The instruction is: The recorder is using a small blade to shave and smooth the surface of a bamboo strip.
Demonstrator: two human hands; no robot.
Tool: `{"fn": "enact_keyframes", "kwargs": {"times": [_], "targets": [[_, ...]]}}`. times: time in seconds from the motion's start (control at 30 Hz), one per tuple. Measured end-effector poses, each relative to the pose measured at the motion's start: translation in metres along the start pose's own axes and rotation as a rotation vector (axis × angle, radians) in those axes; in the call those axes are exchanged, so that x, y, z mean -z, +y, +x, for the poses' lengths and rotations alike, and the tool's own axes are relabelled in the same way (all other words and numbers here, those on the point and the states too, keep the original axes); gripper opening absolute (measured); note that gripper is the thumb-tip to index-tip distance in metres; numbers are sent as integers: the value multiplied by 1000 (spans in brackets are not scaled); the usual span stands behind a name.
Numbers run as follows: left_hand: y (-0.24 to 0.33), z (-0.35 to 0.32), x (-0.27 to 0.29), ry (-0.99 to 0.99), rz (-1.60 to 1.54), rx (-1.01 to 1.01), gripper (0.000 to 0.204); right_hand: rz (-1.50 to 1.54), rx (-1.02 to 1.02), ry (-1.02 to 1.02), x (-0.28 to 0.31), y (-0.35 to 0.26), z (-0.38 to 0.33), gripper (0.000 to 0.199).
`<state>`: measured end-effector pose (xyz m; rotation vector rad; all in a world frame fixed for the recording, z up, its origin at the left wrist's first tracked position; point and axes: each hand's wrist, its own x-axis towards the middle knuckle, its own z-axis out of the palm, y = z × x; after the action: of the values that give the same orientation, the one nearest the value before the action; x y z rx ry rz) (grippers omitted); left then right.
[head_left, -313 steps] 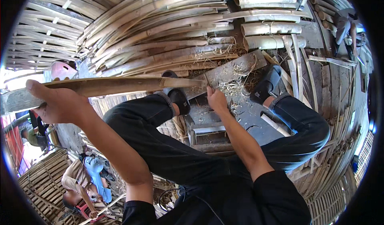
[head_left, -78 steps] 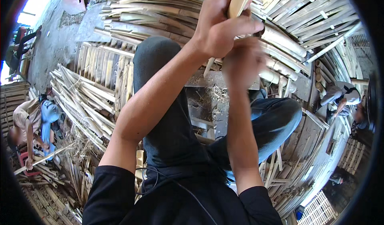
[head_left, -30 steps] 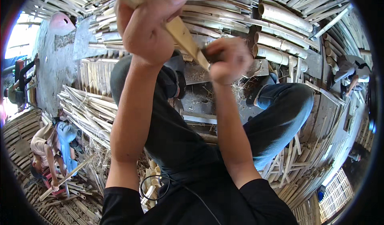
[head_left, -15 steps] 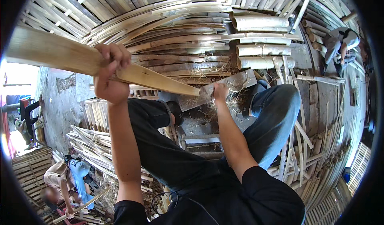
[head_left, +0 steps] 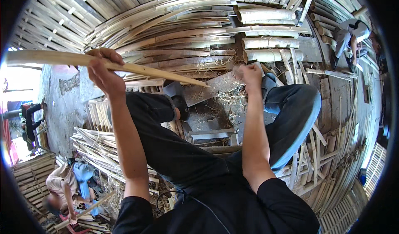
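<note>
Left hand (head_left: 107, 72) curled tight; right hand (head_left: 252, 76) curled, well apart.

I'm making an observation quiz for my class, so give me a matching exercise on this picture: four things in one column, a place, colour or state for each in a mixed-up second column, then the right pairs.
Things:
1. Bamboo strip
2. Right hand
3. Shirt
4. Shavings

Places, colours, states:
A. Scattered in loose curls between the feet
B. Gripped in the left hand
C. At the right end of the grey plank, blurred
D. Plain black

Pairs: 1-B, 2-C, 3-D, 4-A
</note>
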<state>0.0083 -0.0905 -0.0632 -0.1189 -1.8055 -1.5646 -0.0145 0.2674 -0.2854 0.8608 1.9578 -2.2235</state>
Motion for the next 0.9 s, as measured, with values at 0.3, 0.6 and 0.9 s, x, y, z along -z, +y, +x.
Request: {"fn": "enact_keyframes", "kwargs": {"times": [0.3, 0.6, 0.9], "targets": [[-14, 1, -44, 159, 280, -293, 32, -594, 247, -441, 22, -126, -96, 60], [14, -8, -81, 12, 114, -366, 31, -488, 399, -490, -6, -118, -166, 42], [14, -15, -91, 24, 167, -330, 42, -749, 578, -542, -28, -98, -169, 34]]}}
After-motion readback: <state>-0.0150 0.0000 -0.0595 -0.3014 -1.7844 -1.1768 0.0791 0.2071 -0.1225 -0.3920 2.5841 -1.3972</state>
